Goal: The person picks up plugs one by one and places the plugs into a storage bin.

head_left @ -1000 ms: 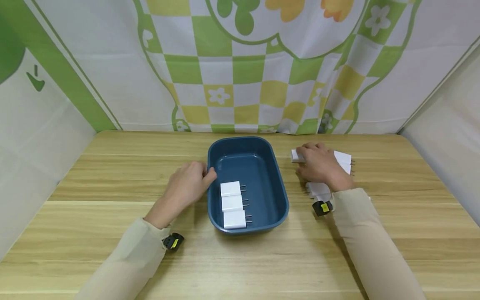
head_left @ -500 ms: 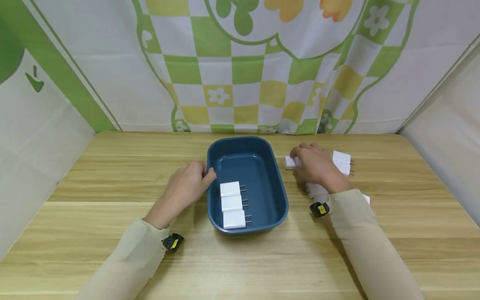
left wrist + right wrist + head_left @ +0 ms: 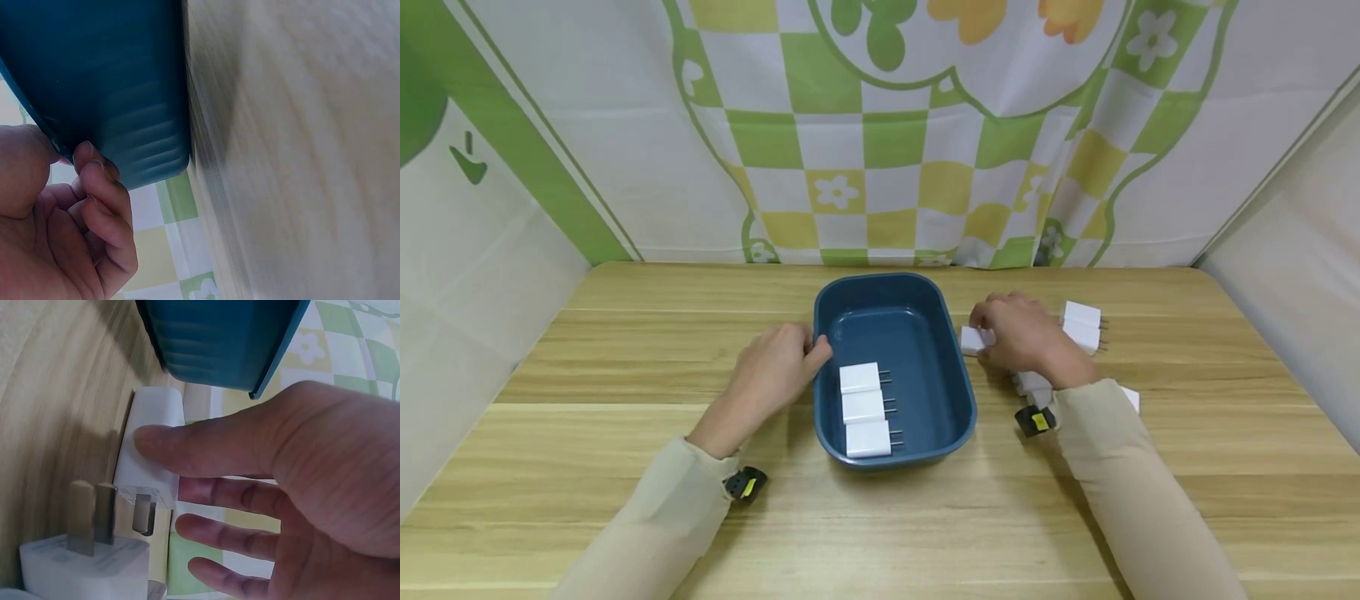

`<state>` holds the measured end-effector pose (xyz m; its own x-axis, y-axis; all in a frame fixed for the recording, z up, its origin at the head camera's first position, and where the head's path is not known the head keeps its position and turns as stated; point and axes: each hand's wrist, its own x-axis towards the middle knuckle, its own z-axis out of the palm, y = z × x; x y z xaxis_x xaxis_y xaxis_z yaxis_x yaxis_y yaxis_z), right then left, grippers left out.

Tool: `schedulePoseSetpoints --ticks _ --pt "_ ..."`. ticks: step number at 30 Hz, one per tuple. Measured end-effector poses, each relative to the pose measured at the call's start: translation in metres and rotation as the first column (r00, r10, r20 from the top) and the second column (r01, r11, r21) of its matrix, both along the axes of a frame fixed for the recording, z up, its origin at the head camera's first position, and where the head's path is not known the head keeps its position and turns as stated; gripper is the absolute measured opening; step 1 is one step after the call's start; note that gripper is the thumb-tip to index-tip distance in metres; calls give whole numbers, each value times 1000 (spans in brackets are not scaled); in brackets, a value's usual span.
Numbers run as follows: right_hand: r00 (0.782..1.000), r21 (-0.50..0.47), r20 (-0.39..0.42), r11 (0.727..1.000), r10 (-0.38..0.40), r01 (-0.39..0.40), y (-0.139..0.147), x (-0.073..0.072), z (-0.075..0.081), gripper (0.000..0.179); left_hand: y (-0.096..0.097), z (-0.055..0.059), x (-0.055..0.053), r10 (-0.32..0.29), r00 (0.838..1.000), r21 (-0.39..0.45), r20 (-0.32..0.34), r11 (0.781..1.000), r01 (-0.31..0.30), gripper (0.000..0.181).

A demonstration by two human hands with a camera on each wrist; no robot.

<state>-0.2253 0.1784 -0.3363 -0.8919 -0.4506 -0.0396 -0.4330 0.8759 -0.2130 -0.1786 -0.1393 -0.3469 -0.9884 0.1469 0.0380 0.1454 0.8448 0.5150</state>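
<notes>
A dark blue plastic tub (image 3: 927,358) stands at the middle of the table. My left hand (image 3: 771,371) pinches its left rim, with the thumb on one side and curled fingers on the other, as the left wrist view shows. Inside lie three white charger plugs (image 3: 863,407) in a column along the left wall, prongs facing right. Right of the tub, my right hand (image 3: 1021,336) pinches another white charger plug (image 3: 156,406) between thumb and index finger. That plug is low at the table, close to the tub's right wall; its prongs (image 3: 144,515) face away from the tub.
More white charger plugs (image 3: 1082,326) lie right of my right hand, some partly hidden beneath the hand and wrist. Another one (image 3: 1131,398) shows past the right sleeve. A checked curtain (image 3: 895,183) hangs at the rear edge of the wooden table (image 3: 700,283).
My right hand has moved left and slightly nearer to me with the charger plug, bringing it closer to the tub. The left hand and the tub hold their place.
</notes>
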Motion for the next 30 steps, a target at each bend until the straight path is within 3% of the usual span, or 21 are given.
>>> schedulePoseSetpoints --ticks 7,19,30 --pt "1000 40 21 999 0 0 -3 1 0 39 1 0 1 0 1000 1 4 1000 0 40" --pt "1000 12 9 1000 18 -19 1 4 6 39 -1 -1 0 -17 1000 14 0 1000 17 41" --pt "998 -48 -65 999 9 -12 8 8 21 38 0 -4 -1 -61 998 54 -13 997 62 42"
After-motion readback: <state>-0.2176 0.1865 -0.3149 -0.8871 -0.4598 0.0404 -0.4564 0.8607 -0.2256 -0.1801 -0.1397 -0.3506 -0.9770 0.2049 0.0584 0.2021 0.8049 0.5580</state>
